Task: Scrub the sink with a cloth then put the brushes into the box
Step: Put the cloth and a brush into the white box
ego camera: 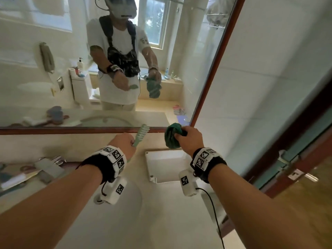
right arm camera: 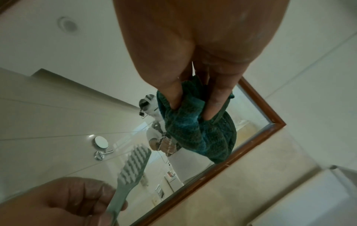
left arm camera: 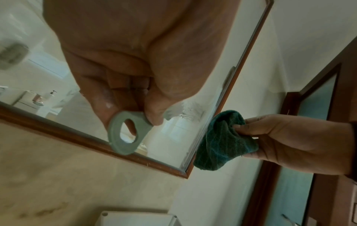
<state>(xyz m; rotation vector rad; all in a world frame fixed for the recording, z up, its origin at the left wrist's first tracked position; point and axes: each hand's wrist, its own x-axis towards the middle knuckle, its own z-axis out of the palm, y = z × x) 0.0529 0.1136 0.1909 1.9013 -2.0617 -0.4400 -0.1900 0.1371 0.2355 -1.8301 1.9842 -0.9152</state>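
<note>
My left hand (ego camera: 125, 143) grips the handle of a pale green brush (ego camera: 142, 132), its bristle head pointing up at the mirror. In the left wrist view my left hand (left arm camera: 135, 113) pinches the handle just above its ring end (left arm camera: 125, 134). My right hand (ego camera: 186, 139) clutches a bunched dark green cloth (ego camera: 171, 136) above the open white box (ego camera: 167, 168). The right wrist view shows the fingers of my right hand (right arm camera: 191, 110) dug into the cloth (right arm camera: 195, 131), with the brush (right arm camera: 133, 163) at lower left. The white sink (ego camera: 129, 218) lies under my forearms.
A wood-framed mirror (ego camera: 71, 131) runs along the back wall. The chrome faucet (ego camera: 52, 166) and some blurred items (ego camera: 16, 178) sit on the counter at left. A glass-panelled door (ego camera: 305, 159) with a handle stands at right.
</note>
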